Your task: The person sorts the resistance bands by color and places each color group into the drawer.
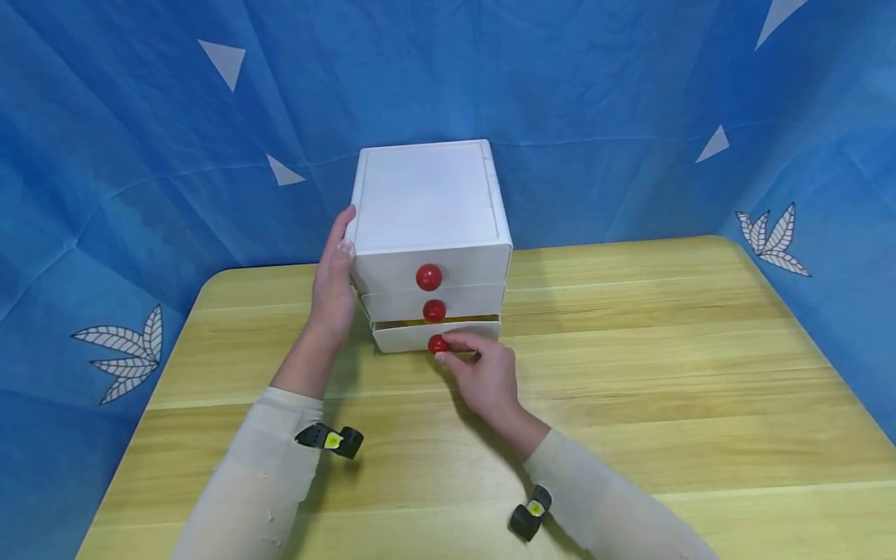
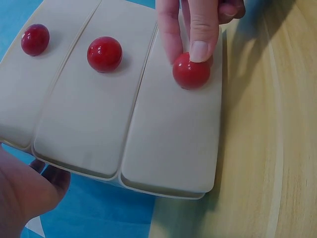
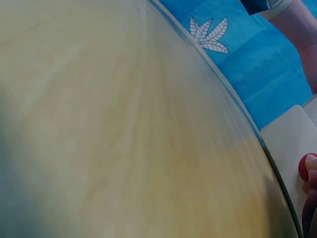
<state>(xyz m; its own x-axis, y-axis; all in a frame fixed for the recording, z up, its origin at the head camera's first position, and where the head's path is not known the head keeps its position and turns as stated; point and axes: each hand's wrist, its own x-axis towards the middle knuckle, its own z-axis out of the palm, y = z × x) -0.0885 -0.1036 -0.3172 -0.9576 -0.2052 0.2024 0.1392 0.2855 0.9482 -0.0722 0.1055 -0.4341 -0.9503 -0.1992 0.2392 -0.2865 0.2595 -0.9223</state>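
Observation:
A white three-drawer box point(image 1: 427, 202) stands on the table with a round red knob on each drawer front. The bottom drawer point(image 1: 399, 339) sticks out a little, and something yellow shows in the gap above its front. Thumb and fingers of my right hand point(image 1: 486, 377) pinch the bottom drawer's red knob point(image 2: 190, 72). My left hand point(image 1: 332, 292) lies along the left side of the box, its thumb near the top front corner; its other fingers are partly hidden behind the box. Above are the middle knob point(image 1: 434, 311) and the top knob point(image 1: 429, 277).
The wooden table point(image 1: 665, 373) extends to both sides and in front of the box. A blue cloth point(image 1: 595, 117) with white triangles and leaf prints hangs close behind the box and around the table. Black wrist cameras sit on both sleeves.

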